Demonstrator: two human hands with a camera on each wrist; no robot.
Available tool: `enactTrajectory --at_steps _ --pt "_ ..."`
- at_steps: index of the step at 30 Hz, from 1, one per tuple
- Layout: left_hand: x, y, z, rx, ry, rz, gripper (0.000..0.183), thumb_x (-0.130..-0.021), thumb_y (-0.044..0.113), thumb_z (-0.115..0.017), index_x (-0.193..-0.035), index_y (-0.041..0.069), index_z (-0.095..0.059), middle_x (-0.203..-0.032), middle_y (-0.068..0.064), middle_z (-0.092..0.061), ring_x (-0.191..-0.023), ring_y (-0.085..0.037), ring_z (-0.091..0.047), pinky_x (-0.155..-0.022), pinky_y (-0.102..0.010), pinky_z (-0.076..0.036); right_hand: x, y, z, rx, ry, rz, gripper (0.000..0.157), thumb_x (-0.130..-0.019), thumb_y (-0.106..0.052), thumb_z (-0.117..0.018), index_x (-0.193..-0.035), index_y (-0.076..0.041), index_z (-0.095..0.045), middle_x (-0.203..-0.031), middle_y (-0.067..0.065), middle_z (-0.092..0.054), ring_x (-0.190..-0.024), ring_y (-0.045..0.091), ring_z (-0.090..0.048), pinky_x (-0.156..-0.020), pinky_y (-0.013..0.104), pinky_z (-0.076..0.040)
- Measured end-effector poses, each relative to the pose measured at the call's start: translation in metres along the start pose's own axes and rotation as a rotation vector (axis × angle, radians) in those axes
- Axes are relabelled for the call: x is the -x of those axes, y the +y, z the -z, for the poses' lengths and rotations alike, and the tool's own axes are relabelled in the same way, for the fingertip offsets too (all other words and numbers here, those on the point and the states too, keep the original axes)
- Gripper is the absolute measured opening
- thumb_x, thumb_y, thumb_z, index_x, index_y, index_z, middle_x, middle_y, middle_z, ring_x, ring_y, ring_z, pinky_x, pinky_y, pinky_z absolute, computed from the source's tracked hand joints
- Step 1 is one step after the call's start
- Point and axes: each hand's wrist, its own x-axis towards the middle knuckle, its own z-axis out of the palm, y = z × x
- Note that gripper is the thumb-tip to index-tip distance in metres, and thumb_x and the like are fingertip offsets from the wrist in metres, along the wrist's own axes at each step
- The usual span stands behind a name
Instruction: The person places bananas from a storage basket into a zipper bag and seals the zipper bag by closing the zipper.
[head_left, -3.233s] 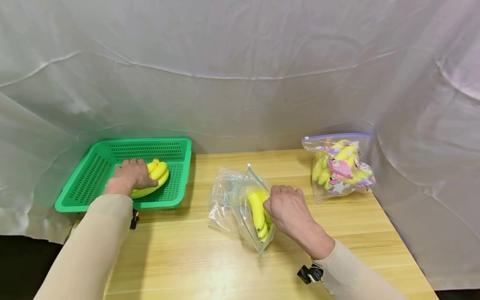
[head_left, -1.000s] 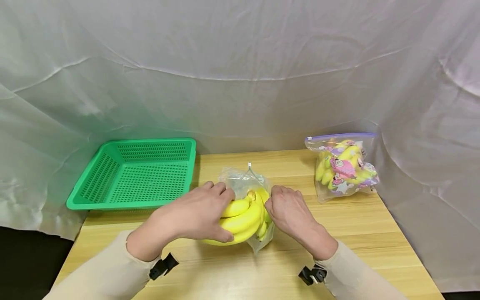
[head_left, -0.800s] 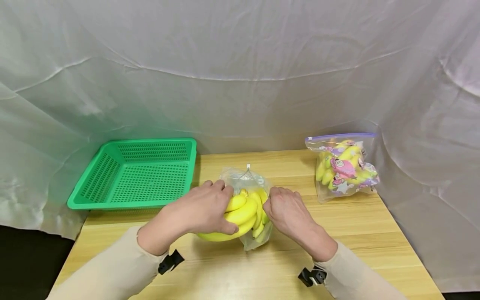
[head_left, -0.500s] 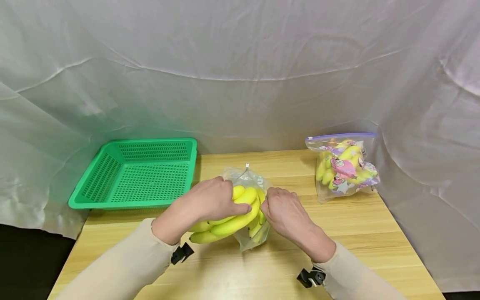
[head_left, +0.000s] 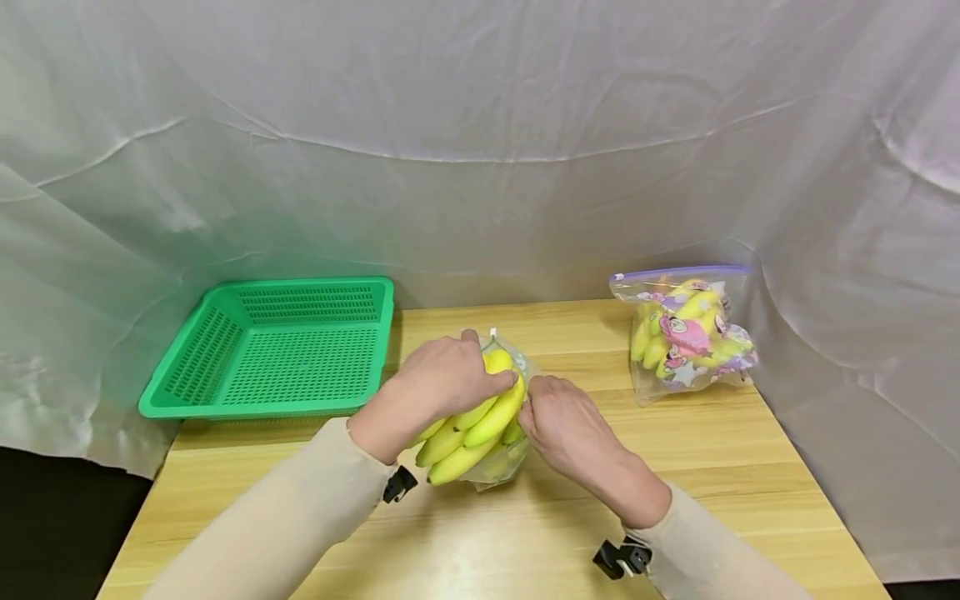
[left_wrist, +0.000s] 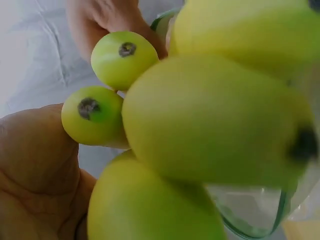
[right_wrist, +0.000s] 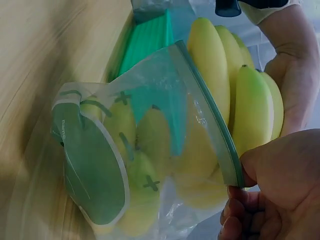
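Note:
My left hand [head_left: 448, 375] grips a bunch of bananas [head_left: 491, 421] from above, thumb lying over it. The bunch is at the mouth of a clear zip bag [right_wrist: 95, 170], its tips hanging outside toward me. Another lot of bananas [right_wrist: 152, 135] shows through the bag's wall. My right hand [head_left: 573, 425] pinches the green zip edge [right_wrist: 215, 120] between thumb and fingers, on the right side of the mouth. In the left wrist view the banana tips [left_wrist: 215, 115] fill most of the picture, close to the palm.
A green plastic basket [head_left: 386, 333] with nothing in it stands at the back left. A purple-zipped bag [head_left: 686, 333] of bananas with pink prints stands at the back right. Grey cloth [head_left: 480, 208] hangs behind the wooden table [head_left: 675, 467].
My left hand has brought the bunch from the green basket to the bag, then moved up and right, turning the tips toward me. My right hand keeps hold of the bag's edge.

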Motion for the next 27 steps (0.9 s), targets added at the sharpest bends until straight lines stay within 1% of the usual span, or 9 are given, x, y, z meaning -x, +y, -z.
enactTrajectory --at_steps 2,4,9,14,17,20,21,23,27 --pt "-0.002 0.002 -0.003 0.002 -0.014 0.007 0.085 -0.086 0.070 -0.045 -0.136 0.001 -0.044 -0.106 -0.013 -0.065 -0.088 -0.026 -0.062 -0.074 -0.039 -0.051 0.000 0.000 0.000 0.001 0.000 0.006 0.020 -0.089 -0.010 -0.053 -0.071 -0.014 -0.045 -0.063 -0.002 -0.040 -0.062 0.015 -0.041 -0.056 0.026 -0.037" --pt "-0.004 0.003 -0.006 0.013 -0.034 0.022 0.085 -0.087 0.069 -0.045 -0.137 0.002 -0.042 -0.108 -0.014 -0.065 -0.090 -0.027 -0.063 -0.076 -0.040 -0.051 0.001 0.001 0.000 0.002 -0.003 0.013 0.021 -0.090 -0.010 -0.053 -0.071 -0.014 -0.045 -0.063 -0.002 -0.040 -0.062 0.015 -0.041 -0.055 0.026 -0.037" --pt "-0.006 0.003 -0.010 0.040 -0.048 0.062 0.091 -0.088 0.068 -0.046 -0.147 0.001 -0.030 -0.116 -0.016 -0.064 -0.093 -0.027 -0.063 -0.077 -0.039 -0.051 0.001 0.001 -0.001 -0.007 -0.017 0.020 0.023 -0.092 -0.010 -0.052 -0.071 -0.015 -0.045 -0.064 -0.002 -0.041 -0.062 0.014 -0.041 -0.054 0.025 -0.036" --pt "-0.010 0.004 -0.012 0.027 -0.011 0.074 0.091 -0.090 0.063 -0.042 -0.151 -0.001 -0.022 -0.119 -0.016 -0.064 -0.090 -0.025 -0.062 -0.074 -0.037 -0.051 0.001 -0.002 0.001 -0.068 -0.048 -0.017 0.021 -0.093 -0.013 -0.051 -0.072 -0.016 -0.047 -0.066 -0.003 -0.043 -0.061 0.012 -0.041 -0.053 0.024 -0.037" --pt "-0.014 0.007 -0.014 0.004 0.026 0.071 0.090 -0.092 0.064 -0.038 -0.152 -0.001 -0.022 -0.121 -0.015 -0.064 -0.094 -0.026 -0.063 -0.075 -0.038 -0.052 0.001 -0.003 0.002 -0.107 -0.062 -0.055 0.020 -0.093 -0.014 -0.050 -0.073 -0.016 -0.048 -0.067 -0.003 -0.044 -0.062 0.012 -0.042 -0.054 0.024 -0.038" --pt "-0.018 0.010 -0.017 0.001 0.040 0.062 0.091 -0.094 0.069 -0.032 -0.152 -0.001 -0.024 -0.127 -0.016 -0.062 -0.104 -0.028 -0.064 -0.082 -0.041 -0.053 0.000 -0.001 0.001 -0.118 -0.066 -0.110 0.020 -0.093 -0.013 -0.049 -0.074 -0.015 -0.048 -0.068 -0.001 -0.045 -0.061 0.013 -0.042 -0.054 0.025 -0.038" --pt "-0.019 0.010 -0.018 0.014 0.039 0.052 0.092 -0.093 0.071 -0.031 -0.151 -0.001 -0.025 -0.128 -0.017 -0.061 -0.107 -0.029 -0.063 -0.084 -0.042 -0.052 0.000 0.000 0.000 -0.116 -0.065 -0.134 0.019 -0.092 -0.013 -0.050 -0.073 -0.014 -0.048 -0.068 0.000 -0.045 -0.061 0.013 -0.042 -0.054 0.026 -0.038" --pt "-0.018 0.007 -0.018 0.073 0.024 0.013 0.094 -0.092 0.073 -0.032 -0.150 -0.001 -0.026 -0.131 -0.018 -0.059 -0.111 -0.030 -0.061 -0.089 -0.043 -0.051 -0.001 0.004 -0.002 -0.113 -0.067 -0.182 0.018 -0.091 -0.013 -0.050 -0.073 -0.013 -0.048 -0.068 0.001 -0.045 -0.060 0.014 -0.042 -0.053 0.026 -0.038" --pt "-0.012 -0.006 -0.018 0.267 -0.045 -0.092 0.092 -0.088 0.074 -0.044 -0.143 0.001 -0.035 -0.118 -0.014 -0.062 -0.103 -0.026 -0.061 -0.086 -0.041 -0.051 -0.003 0.012 -0.002 -0.101 -0.056 -0.256 0.018 -0.090 -0.015 -0.050 -0.073 -0.012 -0.048 -0.066 0.002 -0.046 -0.058 0.016 -0.043 -0.049 0.028 -0.037"
